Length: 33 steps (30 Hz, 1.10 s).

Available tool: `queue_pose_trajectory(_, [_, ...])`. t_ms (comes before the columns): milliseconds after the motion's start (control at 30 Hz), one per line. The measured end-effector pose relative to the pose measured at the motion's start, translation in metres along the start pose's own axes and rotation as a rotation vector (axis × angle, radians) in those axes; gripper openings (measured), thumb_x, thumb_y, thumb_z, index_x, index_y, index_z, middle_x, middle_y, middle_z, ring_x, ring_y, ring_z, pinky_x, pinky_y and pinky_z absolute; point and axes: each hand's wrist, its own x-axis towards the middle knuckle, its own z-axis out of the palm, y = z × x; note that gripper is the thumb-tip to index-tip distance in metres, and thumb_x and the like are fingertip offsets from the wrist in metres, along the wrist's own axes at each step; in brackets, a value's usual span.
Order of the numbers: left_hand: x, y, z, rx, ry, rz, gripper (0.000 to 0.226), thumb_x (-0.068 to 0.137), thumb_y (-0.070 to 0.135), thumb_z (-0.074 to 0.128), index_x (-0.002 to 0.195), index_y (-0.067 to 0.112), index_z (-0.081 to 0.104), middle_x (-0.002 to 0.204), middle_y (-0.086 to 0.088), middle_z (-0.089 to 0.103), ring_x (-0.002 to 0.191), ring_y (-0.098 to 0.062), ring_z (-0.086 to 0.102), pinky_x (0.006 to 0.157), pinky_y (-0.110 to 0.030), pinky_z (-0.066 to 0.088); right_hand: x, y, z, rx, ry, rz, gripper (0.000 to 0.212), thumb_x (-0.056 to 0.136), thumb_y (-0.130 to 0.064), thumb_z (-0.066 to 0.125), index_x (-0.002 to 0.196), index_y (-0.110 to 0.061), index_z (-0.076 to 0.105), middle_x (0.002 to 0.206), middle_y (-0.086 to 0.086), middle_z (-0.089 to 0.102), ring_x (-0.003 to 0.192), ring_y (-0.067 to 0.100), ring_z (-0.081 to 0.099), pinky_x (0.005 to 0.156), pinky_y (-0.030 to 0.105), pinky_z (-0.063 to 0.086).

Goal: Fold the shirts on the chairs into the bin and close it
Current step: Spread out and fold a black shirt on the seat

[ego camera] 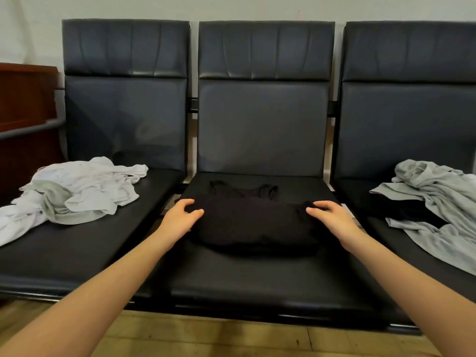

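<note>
Black shirt (253, 225) lies part-folded on the middle seat (257, 274), dark, soft, hem doubled toward the straps; my left hand (180, 220) and right hand (332, 220) each pinch 1 side edge; folding seems midway; next I'd judge another fold, keeping edges aligned; no bin in view.

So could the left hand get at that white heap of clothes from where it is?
Probably yes: the white heap lies uncovered on the next seat, nothing between. But the left hand is gripping the black shirt.
</note>
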Motion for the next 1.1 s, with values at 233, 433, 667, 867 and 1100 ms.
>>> queue_pose_trajectory(233, [-0.031,-0.003,0.012,0.310,-0.135,0.331,0.045,0.091,0.019,0.062,0.134,0.028,0.052,0.138,0.004,0.053,0.128,-0.015,0.048,0.101,-0.022,0.035,-0.027,0.008,0.002,-0.245,-0.121,-0.174,0.032,0.089,-0.014,0.066,0.121,-0.021,0.063,0.136,0.004,0.055,0.135,0.022,0.042,0.106,0.030,0.033])
queue_pose_trajectory(433, [-0.034,0.041,0.013,-0.338,0.015,0.372,0.039,0.091,-0.001,0.051,0.095,0.031,0.072,0.111,0.001,0.066,0.111,-0.017,0.059,0.102,-0.030,0.043,-0.035,-0.016,-0.006,0.196,0.058,-0.289,0.022,0.092,-0.003,0.059,0.096,-0.022,0.069,0.104,0.000,0.067,0.106,0.015,0.059,0.080,0.018,0.045])
queue_pose_trajectory(667, [-0.013,0.093,-0.040,-0.603,0.289,0.389,0.034,0.092,0.003,0.048,0.100,0.027,0.070,0.111,0.004,0.066,0.102,-0.008,0.061,0.087,-0.016,0.048,-0.025,-0.076,-0.045,0.838,0.041,-0.145,0.022,0.097,-0.009,0.051,0.113,-0.019,0.064,0.101,0.005,0.067,0.088,0.014,0.065,0.075,0.025,0.054])
queue_pose_trajectory(867, [0.006,0.069,-0.027,-0.228,0.261,0.384,0.029,0.092,0.003,0.050,0.107,0.020,0.067,0.110,0.001,0.063,0.100,-0.012,0.056,0.080,-0.009,0.040,-0.006,-0.054,-0.033,0.880,-0.019,0.064,0.035,0.094,-0.015,0.056,0.129,-0.016,0.057,0.116,0.009,0.065,0.102,0.021,0.063,0.091,0.033,0.051])
queue_pose_trajectory(1100, [-0.007,0.005,0.002,0.314,-0.087,0.197,0.063,0.088,0.034,0.066,0.144,0.020,0.040,0.143,-0.004,0.048,0.132,-0.023,0.045,0.108,-0.031,0.034,-0.023,-0.002,-0.005,-0.150,-0.121,-0.011,0.051,0.087,-0.029,0.069,0.134,-0.018,0.052,0.119,0.005,0.053,0.112,0.022,0.055,0.087,0.028,0.043])
